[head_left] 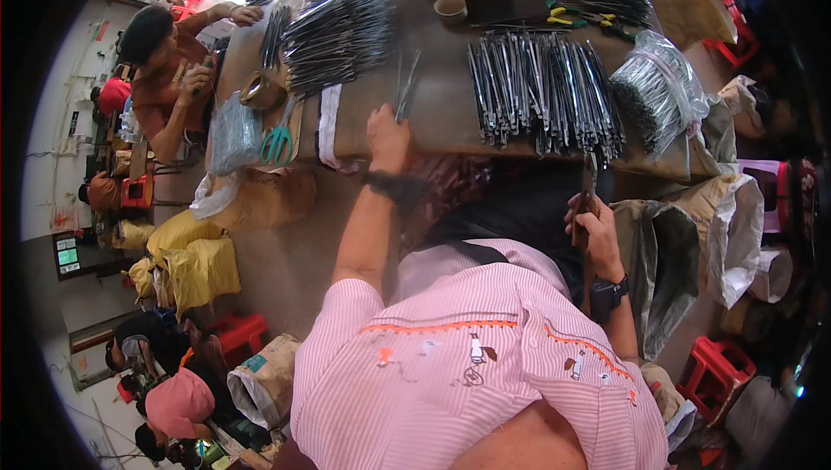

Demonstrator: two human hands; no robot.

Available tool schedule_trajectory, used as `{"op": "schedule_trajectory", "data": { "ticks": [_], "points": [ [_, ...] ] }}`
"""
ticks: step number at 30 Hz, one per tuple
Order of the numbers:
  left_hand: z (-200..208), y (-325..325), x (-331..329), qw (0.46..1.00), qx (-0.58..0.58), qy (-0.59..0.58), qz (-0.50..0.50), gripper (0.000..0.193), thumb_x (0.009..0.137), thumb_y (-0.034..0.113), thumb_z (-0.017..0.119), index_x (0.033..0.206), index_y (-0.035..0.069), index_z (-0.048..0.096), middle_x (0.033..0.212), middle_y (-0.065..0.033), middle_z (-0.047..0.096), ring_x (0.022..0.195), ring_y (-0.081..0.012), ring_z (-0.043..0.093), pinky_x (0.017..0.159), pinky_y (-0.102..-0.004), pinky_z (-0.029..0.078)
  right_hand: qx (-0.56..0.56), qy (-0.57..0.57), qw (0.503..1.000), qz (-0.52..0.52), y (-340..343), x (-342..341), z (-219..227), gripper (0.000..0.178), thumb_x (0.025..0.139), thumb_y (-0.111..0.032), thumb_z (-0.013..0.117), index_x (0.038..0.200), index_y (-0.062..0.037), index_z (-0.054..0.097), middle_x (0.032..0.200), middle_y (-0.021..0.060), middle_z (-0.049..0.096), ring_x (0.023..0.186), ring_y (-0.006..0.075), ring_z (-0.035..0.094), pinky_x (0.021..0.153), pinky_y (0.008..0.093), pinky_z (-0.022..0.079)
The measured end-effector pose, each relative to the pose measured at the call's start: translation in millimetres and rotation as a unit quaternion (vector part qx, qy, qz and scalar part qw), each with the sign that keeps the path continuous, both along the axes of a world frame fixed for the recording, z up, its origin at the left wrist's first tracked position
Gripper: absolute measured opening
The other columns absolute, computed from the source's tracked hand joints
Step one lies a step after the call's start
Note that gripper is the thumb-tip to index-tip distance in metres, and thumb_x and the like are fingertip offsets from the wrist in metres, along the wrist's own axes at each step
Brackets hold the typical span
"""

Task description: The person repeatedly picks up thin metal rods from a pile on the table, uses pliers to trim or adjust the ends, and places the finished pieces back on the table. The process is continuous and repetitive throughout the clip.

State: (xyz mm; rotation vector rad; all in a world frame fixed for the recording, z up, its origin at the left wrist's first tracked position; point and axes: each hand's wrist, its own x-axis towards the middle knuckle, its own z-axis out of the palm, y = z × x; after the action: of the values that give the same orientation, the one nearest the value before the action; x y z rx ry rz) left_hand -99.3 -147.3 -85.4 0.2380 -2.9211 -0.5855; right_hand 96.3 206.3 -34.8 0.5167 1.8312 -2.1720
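Left hand (pixel 387 134) pinching thin dark rods (pixel 405 85) at counter (pixel 441 115) edge — rods lying on counter. Right hand (pixel 594 226) clamping around tool handle (pixel 588 197) below counter, under rod pile (pixel 545 93). Clear bag (pixel 660 89) of rods sitting right; yellow sacks (pixel 192 258) on floor left; green scissors (pixel 277 145) nearby.

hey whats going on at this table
A person in a pink striped shirt sits at a brown worktable covered with piles of thin dark metal rods. Their left hand pinches a few thin rods at the table edge, while their right hand grips a wooden-handled tool just below the edge. Green-handled scissors lie to the left. Another person works at the far left end.
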Motion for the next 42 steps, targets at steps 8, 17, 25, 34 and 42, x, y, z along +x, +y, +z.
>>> {"op": "schedule_trajectory", "data": {
  "ticks": [8,17,25,34,42],
  "points": [
    [-4,-6,-2,1.000,-0.005,0.009,-0.019,0.030,0.074,0.015,0.073,0.098,0.002,0.061,0.100,-0.0196,0.060,0.095,-0.0393,0.059,0.081,-0.0453,0.049,-0.011,0.017,1.000,0.008,-4,-2,-4,0.023,0.078,-0.006,0.045,0.097,0.0009,0.056,0.076,0.0059,0.059,0.062,0.0122,0.056,0.057,0.0248,0.046],
    [41,21,20,0.992,-0.054,0.091,-0.064,0.036,0.074,0.023,0.073,0.101,0.002,0.064,0.094,-0.0206,0.063,0.088,-0.0387,0.060,0.082,-0.0451,0.048,-0.013,0.004,1.000,-0.009,4,8,-7,0.024,0.077,-0.006,0.046,0.097,0.0005,0.057,0.076,0.0062,0.059,0.062,0.0129,0.056,0.056,0.0251,0.046],
    [3,100,-9,0.986,0.139,0.001,-0.088,0.040,0.082,0.037,0.066,0.087,-0.003,0.066,0.082,-0.0223,0.065,0.080,-0.0380,0.063,0.074,-0.0440,0.048,-0.090,-0.011,0.996,-0.014,7,4,-4,0.024,0.076,-0.007,0.047,0.096,0.0017,0.057,0.080,0.0094,0.060,0.068,0.0177,0.060,0.063,0.0280,0.049],
    [3,94,-23,0.815,0.525,-0.223,-0.102,0.018,0.083,0.012,0.068,0.087,-0.004,0.061,0.069,-0.0053,0.061,0.062,-0.0132,0.057,0.055,-0.0243,0.045,-0.333,0.063,0.925,-0.172,74,17,-33,0.033,0.087,-0.025,0.047,0.112,-0.0044,0.054,0.089,0.0081,0.059,0.072,0.0168,0.054,0.060,0.0278,0.043],
    [41,71,-1,0.684,0.655,-0.320,-0.024,0.008,0.087,0.006,0.063,0.087,0.006,0.055,0.082,-0.0041,0.059,0.076,-0.0160,0.061,0.059,-0.0207,0.046,-0.300,0.136,0.895,-0.299,142,-5,-38,0.020,0.083,-0.011,0.051,0.101,-0.0047,0.057,0.090,0.0105,0.061,0.077,0.0219,0.060,0.074,0.0364,0.051]
  ]
}}
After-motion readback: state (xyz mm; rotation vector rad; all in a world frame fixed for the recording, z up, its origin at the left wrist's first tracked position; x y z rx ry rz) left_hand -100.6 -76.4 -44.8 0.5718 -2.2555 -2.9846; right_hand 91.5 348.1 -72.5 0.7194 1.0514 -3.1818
